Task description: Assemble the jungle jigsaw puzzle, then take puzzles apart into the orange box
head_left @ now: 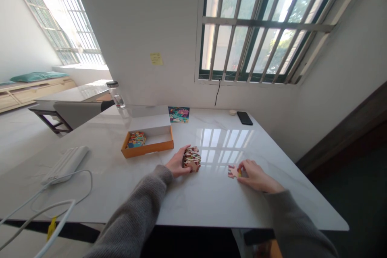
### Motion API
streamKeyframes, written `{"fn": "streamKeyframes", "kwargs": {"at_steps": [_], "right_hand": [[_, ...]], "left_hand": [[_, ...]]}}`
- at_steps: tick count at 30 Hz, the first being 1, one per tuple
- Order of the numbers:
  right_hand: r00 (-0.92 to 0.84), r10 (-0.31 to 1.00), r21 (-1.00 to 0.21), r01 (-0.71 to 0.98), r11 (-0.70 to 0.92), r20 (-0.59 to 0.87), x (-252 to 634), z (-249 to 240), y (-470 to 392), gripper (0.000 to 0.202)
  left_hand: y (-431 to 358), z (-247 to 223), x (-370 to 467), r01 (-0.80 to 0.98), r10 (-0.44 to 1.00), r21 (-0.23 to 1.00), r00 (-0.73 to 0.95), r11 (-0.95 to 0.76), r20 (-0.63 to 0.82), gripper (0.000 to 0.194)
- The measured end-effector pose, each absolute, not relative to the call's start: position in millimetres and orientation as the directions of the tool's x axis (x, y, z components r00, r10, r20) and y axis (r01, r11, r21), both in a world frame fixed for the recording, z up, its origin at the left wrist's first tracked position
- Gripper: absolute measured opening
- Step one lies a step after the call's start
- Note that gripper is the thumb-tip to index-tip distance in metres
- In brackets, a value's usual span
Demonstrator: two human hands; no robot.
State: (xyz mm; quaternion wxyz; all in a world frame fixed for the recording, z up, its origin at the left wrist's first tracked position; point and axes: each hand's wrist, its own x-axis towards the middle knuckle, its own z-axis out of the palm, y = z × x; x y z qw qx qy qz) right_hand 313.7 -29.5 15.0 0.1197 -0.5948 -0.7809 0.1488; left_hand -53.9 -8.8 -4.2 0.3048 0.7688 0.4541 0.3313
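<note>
My left hand [177, 164] is closed around a thick stack of jigsaw puzzle pieces [192, 158], held on edge on the white table. To the right, my right hand [254, 175] pinches a few puzzle pieces [233, 171] low at the tabletop; I cannot tell how many, as the fingers cover part of them. An orange box [155, 147] stands beyond my left hand, with more puzzle pieces [136, 139] heaped in its left end. Behind the box lies a colourful picture card [179, 115].
A white power strip [65, 165] with cables [63, 221] lies on the table's left side. A clear bottle [116, 94] stands at the far left corner. At the back right are a black phone [244, 118] and a small white round object [232, 112]. Barred windows reflect on the tabletop.
</note>
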Motion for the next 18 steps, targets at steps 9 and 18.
{"fn": "streamKeyframes", "kwargs": {"at_steps": [9, 18], "right_hand": [[-0.494, 0.853, -0.624, 0.615, 0.482, 0.172, 198.1, 9.2, -45.6, 0.014], [-0.467, 0.86, -0.536, 0.681, 0.499, 0.206, 161.3, 2.1, -37.2, 0.011]], "left_hand": [[-1.8, -11.2, -62.9, 0.458, 0.872, 0.781, 0.439, -0.424, 0.216, 0.1], [-4.5, -9.2, -61.4, 0.506, 0.863, 0.724, 0.436, -0.469, 0.254, 0.109]]}}
